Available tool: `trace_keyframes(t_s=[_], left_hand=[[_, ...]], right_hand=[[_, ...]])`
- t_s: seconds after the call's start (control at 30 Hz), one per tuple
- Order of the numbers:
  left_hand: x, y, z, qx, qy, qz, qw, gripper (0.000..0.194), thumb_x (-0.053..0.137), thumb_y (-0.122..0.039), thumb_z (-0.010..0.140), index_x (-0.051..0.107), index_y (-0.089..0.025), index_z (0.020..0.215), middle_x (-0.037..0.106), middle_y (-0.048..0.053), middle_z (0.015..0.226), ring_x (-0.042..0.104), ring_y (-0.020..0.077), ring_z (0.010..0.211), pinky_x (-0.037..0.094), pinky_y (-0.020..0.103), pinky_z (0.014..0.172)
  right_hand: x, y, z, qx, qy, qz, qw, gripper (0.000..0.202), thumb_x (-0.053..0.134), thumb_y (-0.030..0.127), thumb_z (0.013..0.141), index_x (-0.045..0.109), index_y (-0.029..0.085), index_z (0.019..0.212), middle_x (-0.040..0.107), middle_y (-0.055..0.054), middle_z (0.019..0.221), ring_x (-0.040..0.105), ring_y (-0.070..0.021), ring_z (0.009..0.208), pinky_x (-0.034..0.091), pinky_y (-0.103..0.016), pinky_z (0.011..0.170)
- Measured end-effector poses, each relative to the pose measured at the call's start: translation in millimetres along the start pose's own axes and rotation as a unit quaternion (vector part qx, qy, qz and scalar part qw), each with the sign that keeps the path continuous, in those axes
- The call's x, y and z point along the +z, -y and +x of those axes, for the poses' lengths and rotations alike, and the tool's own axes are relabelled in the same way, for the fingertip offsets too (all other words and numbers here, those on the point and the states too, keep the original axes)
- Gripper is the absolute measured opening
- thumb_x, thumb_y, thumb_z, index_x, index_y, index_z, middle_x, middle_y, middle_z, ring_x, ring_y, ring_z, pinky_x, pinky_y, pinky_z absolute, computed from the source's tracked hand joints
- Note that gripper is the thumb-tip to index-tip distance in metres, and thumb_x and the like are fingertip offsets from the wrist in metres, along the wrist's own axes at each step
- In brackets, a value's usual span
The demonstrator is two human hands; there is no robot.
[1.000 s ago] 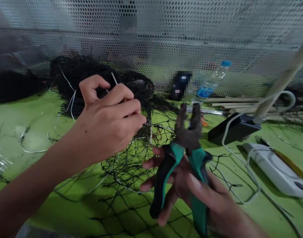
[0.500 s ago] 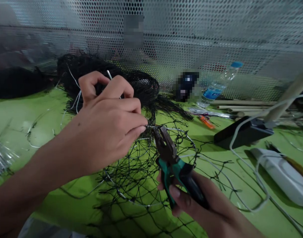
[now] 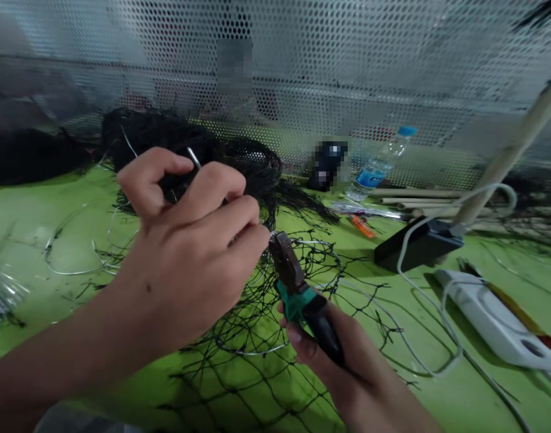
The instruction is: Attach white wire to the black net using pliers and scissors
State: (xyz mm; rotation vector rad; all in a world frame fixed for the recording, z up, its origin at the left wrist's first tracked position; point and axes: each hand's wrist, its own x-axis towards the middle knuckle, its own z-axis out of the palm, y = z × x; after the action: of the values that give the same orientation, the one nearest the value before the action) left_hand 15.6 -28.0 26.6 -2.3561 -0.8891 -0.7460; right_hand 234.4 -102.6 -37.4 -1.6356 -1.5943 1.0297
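Observation:
My left hand [image 3: 194,246] is closed, with a thin metal rod [image 3: 193,157] sticking up between thumb and finger. Its lower fingers press near the wire at the plier tips; what they pinch there is hidden. Pliers with green and black handles [image 3: 309,307] are gripped in my right hand [image 3: 329,361]. Their dark jaws [image 3: 287,258] are closed beside my left fingertips, at the edge of a silver wire ring [image 3: 336,258]. Black netting [image 3: 252,385] hangs around the ring and spreads over the green table [image 3: 135,385].
Behind lie a black fibre bundle [image 3: 167,135], a water bottle [image 3: 375,171] and an orange tool [image 3: 362,227]. At right are a black box [image 3: 415,243] with a pole, a white power strip [image 3: 496,319] and a looping cable. Silver strips [image 3: 5,294] lie at left.
The plier jaws and handles have closed together. My left hand has turned and its wrist has shifted slightly. The view has moved, so the bottle and box appear further left.

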Motion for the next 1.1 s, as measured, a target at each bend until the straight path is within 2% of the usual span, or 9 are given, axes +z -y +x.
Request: trace_keyframes(t_s=[0.1, 0.2, 0.3, 0.43, 0.63, 0.73, 0.9, 1.1], left_hand=[[-5.2, -3, -2, 0.009, -0.022, 0.029, 0.999, 0.021, 0.061, -0.008, 0.097, 0.065, -0.022, 0.081, 0.072, 0.003, 0.086, 0.068, 0.0308, 0.113, 0.051, 0.051, 0.088], [-9.1, -4, -2, 0.012, -0.034, 0.034, 0.999, 0.026, 0.058, -0.005, 0.096, 0.061, -0.023, 0.078, 0.07, 0.002, 0.084, 0.068, 0.0287, 0.112, 0.049, 0.048, 0.088], [-11.0, -4, -2, 0.008, -0.036, 0.032, 0.999, 0.026, 0.056, -0.005, 0.097, 0.059, -0.024, 0.078, 0.068, 0.001, 0.081, 0.068, 0.027, 0.113, 0.046, 0.047, 0.094], [-12.5, -2, -3, -0.001, -0.012, 0.018, 1.0, 0.024, 0.056, -0.007, 0.099, 0.059, -0.023, 0.081, 0.068, -0.001, 0.083, 0.065, 0.0272, 0.119, 0.041, 0.048, 0.102], [-11.5, 4, -5, -0.007, -0.008, -0.009, 1.0, 0.032, 0.051, -0.005, 0.101, 0.059, -0.022, 0.075, 0.068, -0.001, 0.083, 0.066, 0.0266, 0.118, 0.034, 0.054, 0.115], [-9.2, 9, -3, -0.01, 0.001, -0.054, 0.999, 0.033, 0.048, -0.007, 0.099, 0.064, -0.022, 0.073, 0.067, -0.001, 0.081, 0.066, 0.0278, 0.121, 0.038, 0.054, 0.118], [-6.3, 15, 1, 0.023, 0.087, -0.045, 0.995, 0.032, 0.042, -0.015, 0.103, 0.065, -0.02, 0.081, 0.063, 0.003, 0.083, 0.059, 0.034, 0.134, 0.046, 0.058, 0.116], [-4.6, 13, 2, -0.002, 0.061, -0.056, 0.997, 0.036, 0.041, -0.021, 0.106, 0.07, -0.021, 0.085, 0.068, 0.002, 0.087, 0.063, 0.0322, 0.129, 0.044, 0.061, 0.118]], right_hand=[[0, -4, -7, 0.02, -0.027, 0.001, 0.999, 0.05, 0.066, 0.062, 0.092, 0.075, 0.024, 0.123, 0.08, -0.005, 0.091, 0.072, -0.0245, 0.077, 0.062, -0.032, 0.064], [-1, -8, -11, 0.01, -0.034, 0.007, 0.999, 0.05, 0.07, 0.061, 0.09, 0.076, 0.025, 0.124, 0.082, -0.006, 0.098, 0.074, -0.0254, 0.081, 0.064, -0.032, 0.066], [-4, -9, -12, 0.006, -0.03, 0.002, 1.0, 0.047, 0.07, 0.059, 0.091, 0.077, 0.026, 0.123, 0.081, -0.004, 0.093, 0.074, -0.0239, 0.077, 0.064, -0.03, 0.065], [-11, -1, -12, 0.011, -0.016, -0.007, 1.0, 0.044, 0.07, 0.059, 0.091, 0.079, 0.026, 0.118, 0.079, -0.003, 0.082, 0.073, -0.0235, 0.072, 0.063, -0.029, 0.061], [-18, 10, -11, 0.028, -0.012, -0.024, 0.999, 0.043, 0.076, 0.06, 0.086, 0.079, 0.029, 0.115, 0.081, -0.001, 0.085, 0.074, -0.0241, 0.074, 0.061, -0.027, 0.058], [-17, 8, -12, 0.026, -0.013, -0.033, 0.999, 0.04, 0.075, 0.062, 0.087, 0.08, 0.031, 0.111, 0.078, 0.0, 0.076, 0.071, -0.0236, 0.066, 0.06, -0.028, 0.054], [-12, 1, -13, 0.019, -0.014, -0.046, 0.999, 0.046, 0.072, 0.067, 0.087, 0.079, 0.031, 0.115, 0.077, -0.002, 0.077, 0.071, -0.0254, 0.065, 0.062, -0.032, 0.054], [-7, -1, -11, 0.009, -0.008, -0.045, 0.999, 0.049, 0.07, 0.065, 0.091, 0.078, 0.027, 0.12, 0.08, -0.005, 0.09, 0.074, -0.0268, 0.078, 0.064, -0.032, 0.063]])
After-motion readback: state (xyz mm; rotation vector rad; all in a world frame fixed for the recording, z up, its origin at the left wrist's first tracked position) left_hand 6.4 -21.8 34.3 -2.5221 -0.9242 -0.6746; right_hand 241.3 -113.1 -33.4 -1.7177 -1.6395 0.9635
